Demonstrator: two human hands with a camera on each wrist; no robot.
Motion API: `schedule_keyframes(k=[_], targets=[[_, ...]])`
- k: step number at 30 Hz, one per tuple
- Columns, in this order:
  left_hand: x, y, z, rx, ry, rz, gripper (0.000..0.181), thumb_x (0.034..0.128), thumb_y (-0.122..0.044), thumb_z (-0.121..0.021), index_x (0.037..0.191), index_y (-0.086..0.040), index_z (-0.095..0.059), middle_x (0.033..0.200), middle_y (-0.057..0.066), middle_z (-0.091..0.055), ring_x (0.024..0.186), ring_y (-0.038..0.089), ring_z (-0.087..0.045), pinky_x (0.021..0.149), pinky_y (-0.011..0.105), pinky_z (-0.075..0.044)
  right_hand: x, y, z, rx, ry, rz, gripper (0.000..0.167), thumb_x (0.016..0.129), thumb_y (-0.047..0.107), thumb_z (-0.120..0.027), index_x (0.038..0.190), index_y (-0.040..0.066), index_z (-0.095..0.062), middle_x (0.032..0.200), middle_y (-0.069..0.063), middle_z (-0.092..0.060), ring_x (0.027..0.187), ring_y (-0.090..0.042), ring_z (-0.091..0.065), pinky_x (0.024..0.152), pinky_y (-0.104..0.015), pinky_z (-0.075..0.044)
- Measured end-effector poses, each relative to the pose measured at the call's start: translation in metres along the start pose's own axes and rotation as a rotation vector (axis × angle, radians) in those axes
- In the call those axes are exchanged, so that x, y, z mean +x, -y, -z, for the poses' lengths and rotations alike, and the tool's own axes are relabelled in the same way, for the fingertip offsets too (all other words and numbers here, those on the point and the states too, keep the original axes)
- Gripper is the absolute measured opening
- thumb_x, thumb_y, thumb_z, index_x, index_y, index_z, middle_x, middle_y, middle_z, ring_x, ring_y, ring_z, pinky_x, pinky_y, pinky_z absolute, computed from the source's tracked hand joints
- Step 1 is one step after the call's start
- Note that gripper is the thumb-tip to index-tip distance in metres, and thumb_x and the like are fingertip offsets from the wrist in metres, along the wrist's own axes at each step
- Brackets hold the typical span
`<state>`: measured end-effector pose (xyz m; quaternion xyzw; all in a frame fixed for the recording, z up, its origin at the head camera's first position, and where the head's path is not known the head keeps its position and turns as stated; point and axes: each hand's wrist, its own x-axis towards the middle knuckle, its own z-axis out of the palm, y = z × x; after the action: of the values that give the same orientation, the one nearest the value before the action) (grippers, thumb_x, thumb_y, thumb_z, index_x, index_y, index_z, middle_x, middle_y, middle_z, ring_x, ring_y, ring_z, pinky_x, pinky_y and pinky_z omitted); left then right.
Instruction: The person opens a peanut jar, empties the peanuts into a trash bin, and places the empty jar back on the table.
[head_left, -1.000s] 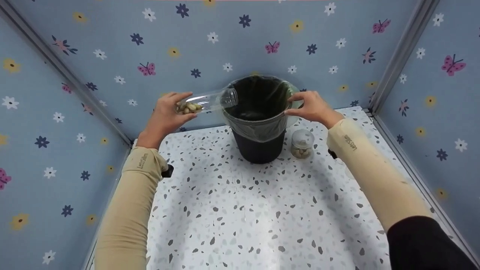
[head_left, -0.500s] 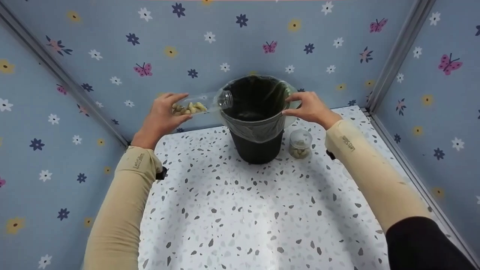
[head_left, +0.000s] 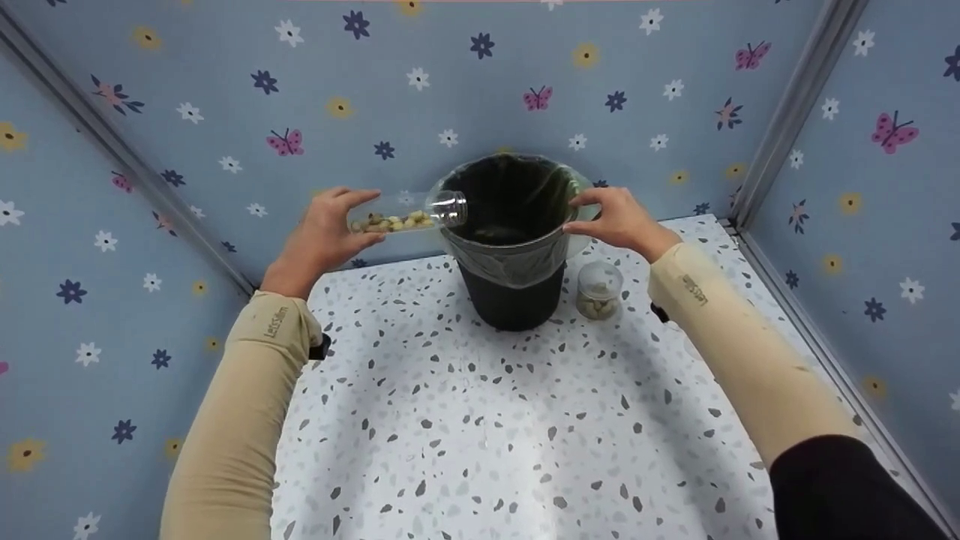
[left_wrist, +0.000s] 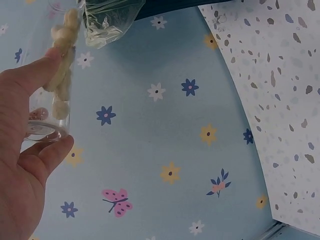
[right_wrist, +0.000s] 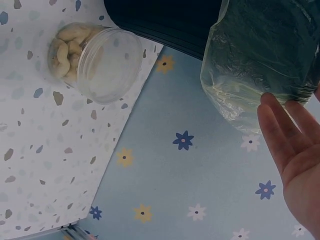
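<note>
My left hand (head_left: 322,231) grips a clear plastic bottle (head_left: 407,201) around its base end. The bottle lies nearly level, its uncapped mouth over the left rim of a black trash can (head_left: 510,296). Pale nuts (head_left: 397,223) lie along its lower side; in the left wrist view they look like long, lumpy shells. My right hand (head_left: 619,217) holds the can's right rim, thumb and fingers around it. In the right wrist view its fingertips (right_wrist: 268,100) touch the clear bag (right_wrist: 232,95) that lines the can and folds over its rim.
A small clear jar (head_left: 599,289), with curved pale nuts in its lower part, stands right of the can. Both stand on a white speckled tabletop (head_left: 480,420). Blue flowered panels (head_left: 225,90) close in the back and sides, with grey metal strips at the corners.
The mouth of the bottle has come down, so it now lies almost level. The nuts have slid from its base along toward the mouth. My right hand stays at the can's rim.
</note>
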<state>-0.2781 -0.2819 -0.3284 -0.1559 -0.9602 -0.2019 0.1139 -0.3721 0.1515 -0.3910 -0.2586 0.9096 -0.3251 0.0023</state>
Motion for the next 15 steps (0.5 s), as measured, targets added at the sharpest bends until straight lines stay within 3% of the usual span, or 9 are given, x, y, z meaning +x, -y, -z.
schedule_keyframes(k=[15], targets=[[0.0017, 0.0013, 0.0086, 0.040, 0.007, -0.011, 0.063, 0.0826, -0.018, -0.080, 0.140, -0.011, -0.054, 0.133, 0.020, -0.052, 0.123, 0.038, -0.046, 0.100, 0.052, -0.041, 0.0009, 0.0000, 0.0005, 0.004, 0.009, -0.005, 0.055, 0.084, 0.044, -0.074, 0.127, 0.010, -0.064, 0.130, -0.008, -0.059, 0.100, -0.025, -0.062, 0.088, -0.045, -0.051]])
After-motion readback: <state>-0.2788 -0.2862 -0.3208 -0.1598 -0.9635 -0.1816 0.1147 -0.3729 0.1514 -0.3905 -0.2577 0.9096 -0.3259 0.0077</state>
